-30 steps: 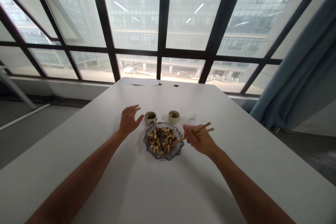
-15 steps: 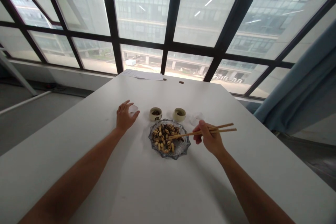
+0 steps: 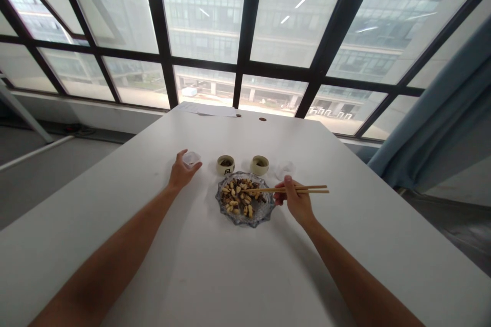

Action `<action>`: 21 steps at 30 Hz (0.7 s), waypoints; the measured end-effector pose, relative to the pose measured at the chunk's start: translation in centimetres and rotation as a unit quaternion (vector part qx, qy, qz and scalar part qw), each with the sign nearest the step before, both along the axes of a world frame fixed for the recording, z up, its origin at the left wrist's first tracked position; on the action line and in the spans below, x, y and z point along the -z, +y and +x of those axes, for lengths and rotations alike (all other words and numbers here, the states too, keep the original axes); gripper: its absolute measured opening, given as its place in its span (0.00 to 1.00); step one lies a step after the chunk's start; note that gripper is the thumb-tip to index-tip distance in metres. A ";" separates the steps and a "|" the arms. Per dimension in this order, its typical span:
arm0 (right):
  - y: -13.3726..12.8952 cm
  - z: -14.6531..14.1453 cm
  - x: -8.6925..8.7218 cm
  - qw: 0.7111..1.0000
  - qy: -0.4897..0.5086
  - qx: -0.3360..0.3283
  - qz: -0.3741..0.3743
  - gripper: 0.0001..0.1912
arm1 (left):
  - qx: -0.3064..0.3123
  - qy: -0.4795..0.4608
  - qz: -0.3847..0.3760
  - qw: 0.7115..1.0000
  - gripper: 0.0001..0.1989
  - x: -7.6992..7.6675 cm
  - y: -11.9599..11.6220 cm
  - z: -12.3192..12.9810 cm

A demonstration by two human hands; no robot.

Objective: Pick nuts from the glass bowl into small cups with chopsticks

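My right hand (image 3: 294,200) is closed round a pair of wooden chopsticks (image 3: 312,189). Their tips reach into a scalloped clear glass dish (image 3: 264,213), among peanuts in the shell (image 3: 232,207) and dark seeds that look like sunflower seeds. To the left, the thumb and fingers of my left hand (image 3: 181,171) curl round a small translucent plastic cup (image 3: 191,158) with a little dark content. Behind the dish stand two small cream bowls: a left bowl (image 3: 225,165) with a black character on its side, and a right bowl (image 3: 260,165). Both have dark contents.
Another translucent plastic cup (image 3: 285,169) stands just beyond my right hand. Sheets of paper (image 3: 209,110) lie at the far edge of the white table (image 3: 226,276), near two round holes. Dark-framed windows rise behind, and a blue curtain (image 3: 429,117) hangs at the right.
My right hand has shifted slightly left, and the chopstick tips have moved left and up in the dish; their back ends are closer together. My left hand stays at the plastic cup.
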State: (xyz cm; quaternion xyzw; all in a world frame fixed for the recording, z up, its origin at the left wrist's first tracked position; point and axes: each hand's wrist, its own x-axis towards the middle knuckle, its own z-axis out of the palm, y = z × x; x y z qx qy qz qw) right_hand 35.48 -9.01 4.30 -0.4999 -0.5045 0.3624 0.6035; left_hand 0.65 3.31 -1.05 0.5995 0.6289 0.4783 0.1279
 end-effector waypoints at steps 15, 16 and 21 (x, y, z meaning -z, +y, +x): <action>-0.4 0.8 -1.1 0.999 -0.033 -0.019 -0.015 0.32 | 0.026 0.022 0.022 0.999 0.35 0.2 0.2 -0.1; -0.4 0.8 -1.0 1.000 -0.029 -0.006 -0.003 0.31 | 0.026 0.022 0.024 0.999 0.35 0.2 0.2 -0.1; -0.4 1.0 -1.3 0.999 -0.015 0.040 0.028 0.32 | 0.027 0.025 0.022 0.999 0.35 0.2 0.2 -0.1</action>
